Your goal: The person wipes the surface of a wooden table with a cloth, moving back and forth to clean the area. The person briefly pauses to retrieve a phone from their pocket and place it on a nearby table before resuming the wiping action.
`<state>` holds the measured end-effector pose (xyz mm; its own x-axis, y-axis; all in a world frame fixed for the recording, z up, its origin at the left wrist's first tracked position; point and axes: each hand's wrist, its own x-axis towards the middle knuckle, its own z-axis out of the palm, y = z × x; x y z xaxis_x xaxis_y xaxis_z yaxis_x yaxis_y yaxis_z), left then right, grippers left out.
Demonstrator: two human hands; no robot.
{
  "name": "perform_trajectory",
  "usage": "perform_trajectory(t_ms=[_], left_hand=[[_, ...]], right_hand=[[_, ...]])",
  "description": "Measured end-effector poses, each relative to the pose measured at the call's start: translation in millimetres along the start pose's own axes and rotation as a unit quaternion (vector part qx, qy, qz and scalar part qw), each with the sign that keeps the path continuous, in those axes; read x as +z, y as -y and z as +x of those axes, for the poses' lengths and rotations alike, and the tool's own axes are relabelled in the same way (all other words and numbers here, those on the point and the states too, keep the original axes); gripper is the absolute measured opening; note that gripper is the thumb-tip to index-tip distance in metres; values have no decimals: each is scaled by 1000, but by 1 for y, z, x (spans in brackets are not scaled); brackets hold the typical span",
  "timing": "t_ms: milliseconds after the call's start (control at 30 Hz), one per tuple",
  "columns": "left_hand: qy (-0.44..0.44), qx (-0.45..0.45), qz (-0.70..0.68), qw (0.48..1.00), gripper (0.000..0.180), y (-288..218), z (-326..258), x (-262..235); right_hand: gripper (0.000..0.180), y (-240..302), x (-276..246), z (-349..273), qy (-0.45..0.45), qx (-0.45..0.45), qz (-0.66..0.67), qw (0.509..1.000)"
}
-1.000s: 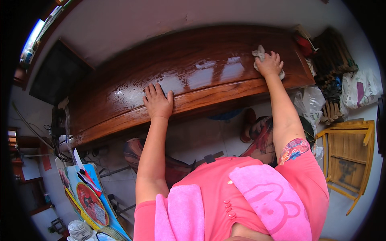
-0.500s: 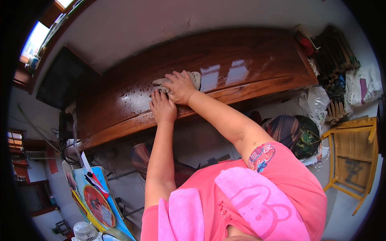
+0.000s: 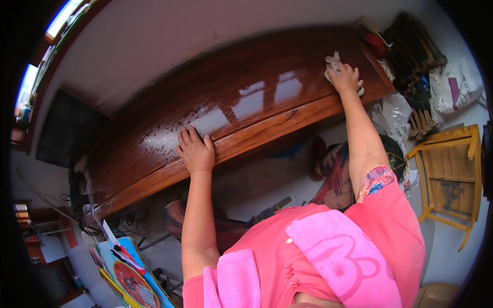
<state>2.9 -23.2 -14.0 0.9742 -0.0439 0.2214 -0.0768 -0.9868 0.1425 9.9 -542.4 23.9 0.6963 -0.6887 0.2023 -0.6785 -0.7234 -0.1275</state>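
A long, dark brown wooden tabletop (image 3: 287,51) with a glossy surface stretches across the view. Wet streaks and droplets lie on its left half, just beyond my left hand (image 3: 196,150). That hand rests flat near the front edge, fingers spread, holding nothing. Toward the right end, my right hand (image 3: 347,79) presses a crumpled pale cloth (image 3: 333,62) against the wood. Its fingers curve over the cloth, which sticks out past the fingertips and beside the wrist.
A dark flat screen (image 3: 67,126) stands at the left end, near hanging cables (image 3: 79,192). Plastic bags (image 3: 454,87) and stacked dark wooden pieces (image 3: 413,43) are at the right. A yellow wooden chair (image 3: 449,169) stands lower right; a colourful board (image 3: 126,267) leans lower left.
My right hand has swept the cloth from the middle of the tabletop to its right end. My left hand, beside it before, has shifted slightly left and down, staying on the wood.
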Motion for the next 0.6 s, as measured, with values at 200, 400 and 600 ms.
perform_trajectory(t_ms=[200,400,600], left_hand=[[13,-6,-1,1000,61,-1,-2,-3],[3,7,-18,1000,56,3,8,3],[19,18,2,1000,58,5,10,2]], right_hand=[[44,94,-29,-94,-39,-163,98,981],[42,192,-8,-244,-34,-490,239,838],[46,145,-5,-221,8,-481,237,844]])
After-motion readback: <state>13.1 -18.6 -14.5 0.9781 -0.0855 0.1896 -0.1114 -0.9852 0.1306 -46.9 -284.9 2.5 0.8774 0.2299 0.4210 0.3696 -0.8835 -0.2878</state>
